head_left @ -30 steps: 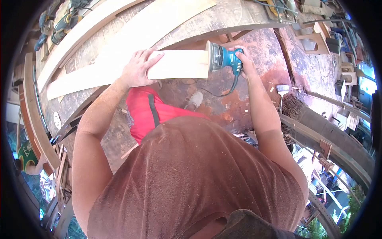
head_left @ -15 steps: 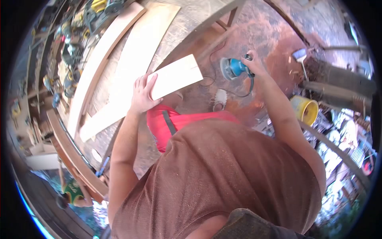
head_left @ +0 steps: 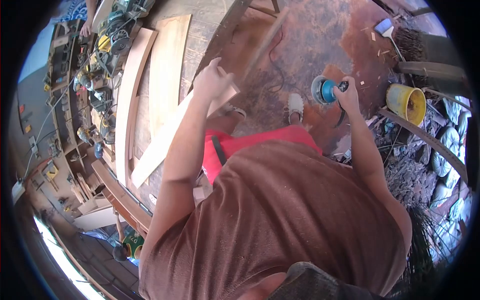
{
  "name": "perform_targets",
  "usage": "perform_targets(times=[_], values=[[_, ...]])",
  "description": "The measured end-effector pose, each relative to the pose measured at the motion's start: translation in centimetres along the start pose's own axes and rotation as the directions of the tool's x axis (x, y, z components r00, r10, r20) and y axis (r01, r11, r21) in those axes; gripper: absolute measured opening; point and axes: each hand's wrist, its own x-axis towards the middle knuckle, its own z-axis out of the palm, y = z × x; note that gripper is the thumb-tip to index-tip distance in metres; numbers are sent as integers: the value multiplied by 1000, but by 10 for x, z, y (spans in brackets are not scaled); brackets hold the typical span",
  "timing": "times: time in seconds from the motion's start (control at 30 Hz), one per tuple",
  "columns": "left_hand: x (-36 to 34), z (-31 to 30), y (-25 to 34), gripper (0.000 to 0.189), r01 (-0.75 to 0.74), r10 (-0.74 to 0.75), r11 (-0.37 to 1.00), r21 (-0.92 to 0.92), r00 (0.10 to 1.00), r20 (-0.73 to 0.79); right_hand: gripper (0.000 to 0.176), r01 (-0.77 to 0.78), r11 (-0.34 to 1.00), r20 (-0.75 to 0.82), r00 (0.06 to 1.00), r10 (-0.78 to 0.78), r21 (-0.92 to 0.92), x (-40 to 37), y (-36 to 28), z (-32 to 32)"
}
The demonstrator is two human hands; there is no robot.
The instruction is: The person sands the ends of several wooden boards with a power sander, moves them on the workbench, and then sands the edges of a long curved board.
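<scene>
My right hand (head_left: pixel 350 96) is wrapped round the black rear part of a teal random orbital sander (head_left: pixel 327 92). The sander hangs in the air over the floor, its round pad turned to the left. My left hand (head_left: pixel 212 82) is over the near end of a pale wooden board (head_left: pixel 162 143), fingers apart and part of the board covered by the hand and forearm. The board slants across the workbench (head_left: pixel 197 37) edge. Beyond it lie a wide pale plank (head_left: pixel 169 60) and a curved piece of wood (head_left: pixel 131 107).
Power tools (head_left: pixel 120 37) crowd the bench's far side, where another person's hand (head_left: pixel 86 28) shows. A second person (head_left: pixel 131 246) is at lower left. To the right are a yellow bucket (head_left: pixel 406 104), a brush (head_left: pixel 385 29) and a long beam (head_left: pixel 430 140). A cord (head_left: pixel 280 65) trails on the floor.
My left hand has moved from lying flat on the board to a raised pose over its end. The sander in my right hand is farther right in view. The camera view has turned.
</scene>
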Motion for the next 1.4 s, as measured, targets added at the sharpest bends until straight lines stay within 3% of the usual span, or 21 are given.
perform_targets(times=[0.13, 0.2, 0.33, 0.43, 0.53, 0.6, 0.63, 0.67, 0.7, 0.73, 0.8, 0.87, 0.93, 1.0, 1.07, 1.1, 1.17, 1.23, 1.3, 1.37, 1.4], values=[[43, 8, -29, 55, 29, -13, 994, -105, 989, 148, 55, 34, 999, -44, 999, -32, 42, -11, 12, 2], [51, 7, -32, 40, 68, -19, 961, -267, 983, 182, 54, 69, 996, -69, 996, -64, 65, -12, 14, 2], [60, 13, -36, 36, 46, -15, 974, -224, 990, 138, 59, 49, 994, -42, 998, -45, 98, -10, 10, -4], [53, 10, -31, 38, 3, 10, 966, -260, 999, 46, 60, 80, 990, -48, 996, -75, 118, -7, 2, -9], [20, 6, -27, 48, 89, -109, 945, -315, 993, -47, 62, 115, 988, -46, 993, -111, 107, -3, -8, -14], [2, 1, -38, 58, 6, -18, 985, -172, 998, -66, 63, 152, 984, -44, 988, -148, 91, 10, -23, -21], [-8, -8, -39, 74, 96, -96, 993, -63, 995, 6, 65, 157, 985, -29, 987, -155, 72, 12, -31, -26], [-12, -13, -45, 74, 116, -118, 990, -78, 993, -21, 67, 165, 985, -11, 986, -165, 54, 15, -41, -27], [-15, -18, -51, 75, 142, -135, 986, -86, 988, 78, 70, 196, 976, 23, 980, -199, 94, 23, -44, -28], [-17, -21, -58, 76, 167, -148, 982, -92, 972, 181, 70, 228, 969, 33, 972, -232, 95, 30, -58, -28], [-12, -7, -68, 69, 134, -127, 985, -108, 989, 70, 71, 334, 939, 35, 941, -337, 76, 44, -88, -36], [-24, -22, -56, 70, 86, -81, 991, -106, 995, 50, 74, 330, 938, 97, 935, -340, 106, 48, -146, -49], [-36, -40, -57, 69, 105, -104, 989, -102, 995, 9, 75, 559, 827, 27, 827, -561, 50, 63, -180, -50], [-53, -64, -52, 69, 123, -125, 988, -92, 992, -23, 76, 510, 844, 107, 842, -529, 166, 82, -214, -48], [-84, -101, -50, 69, 121, -137, 971, -204, 988, -66, 76, 739, 658, -20, 667, -745, 143, 105, -249, -35], [-100, -116, -49, 69, 139, -156, 969, -202, 985, -69, 76, 735, 664, 33, 667, -744, 137, 109, -276, -32], [-131, -145, -49, 68, 5, -76, 942, -337, 977, -198, 76, 734, 660, 90, 655, -750, 160, 118, -327, -19], [-156, -167, -54, 67, 3, -85, 950, -312, 965, -250, 75, 834, 552, 141, 546, -826, 1, 131, -372, 4], [-183, -186, -43, 64, -59, -68, 953, -297, 915, -397, 76, 852, 522, 164, 521, -837, -44, 141, -413, 31], [-202, -200, -46, 61, -86, -60, 947, -308, 899, -435, 77, 875, 475, 193, 484, -853, -97, 131, -449, 37], [-211, -208, -50, 60, -94, -49, 949, -300, 897, -439, 58, 859, 496, 223, 513, -829, -130, 120, -466, 34]])
